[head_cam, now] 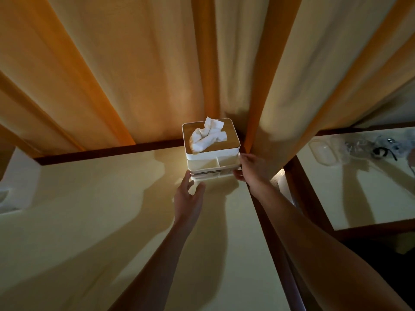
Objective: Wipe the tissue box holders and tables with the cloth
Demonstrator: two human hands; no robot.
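Tissue box holder [210, 153]: dark label strip on front, print too blurred to read.

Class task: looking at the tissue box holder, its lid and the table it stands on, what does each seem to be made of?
Tissue box holder: smooth matt white walls, probably plastic.
Lid: brown panel, apparently wood or bamboo; the grain is too faint to be sure.
Table: glossy cream top reflecting light, likely laminate, with a dark wood-look edge.
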